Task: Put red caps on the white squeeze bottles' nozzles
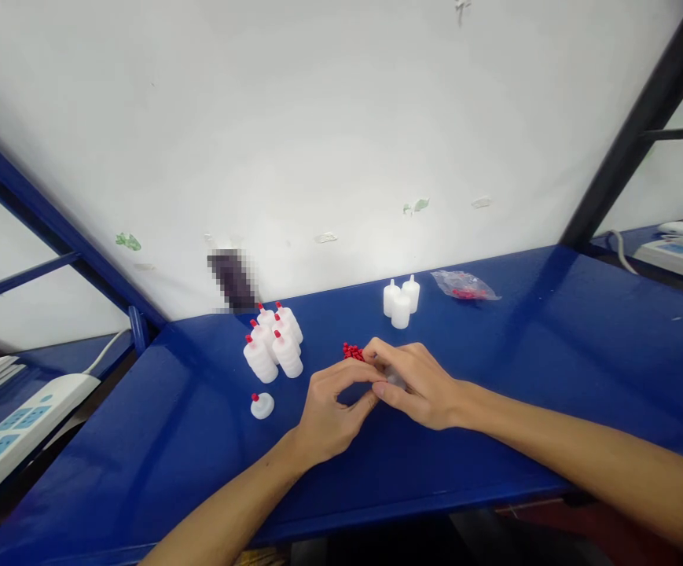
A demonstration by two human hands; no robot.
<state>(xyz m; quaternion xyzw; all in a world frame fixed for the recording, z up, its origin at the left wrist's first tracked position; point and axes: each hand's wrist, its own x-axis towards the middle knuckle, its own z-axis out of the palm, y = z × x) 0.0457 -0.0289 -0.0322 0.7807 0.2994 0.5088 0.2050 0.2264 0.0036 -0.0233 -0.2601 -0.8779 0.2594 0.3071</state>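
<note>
My left hand (pixel 338 405) and my right hand (pixel 415 383) meet over the blue table. A whitish translucent bottle (pixel 396 379) shows within my right hand, partly hidden by its fingers. The fingertips of my left hand are pinched together against my right hand; what they hold, if anything, is hidden. Just behind the hands lies a small pile of red caps (pixel 353 351). Several white bottles with red tips (pixel 287 354) stand in a group at the left. In front of them is a white lid with a red tip (pixel 262 406).
White bottles without red tips (pixel 401 310) stand near the wall. To their right lies a clear plastic bag (pixel 466 286) with red pieces. A power strip (pixel 14 432) is at the far left. Dark blue frame posts (pixel 629 130) flank the blue table (pixel 523 330).
</note>
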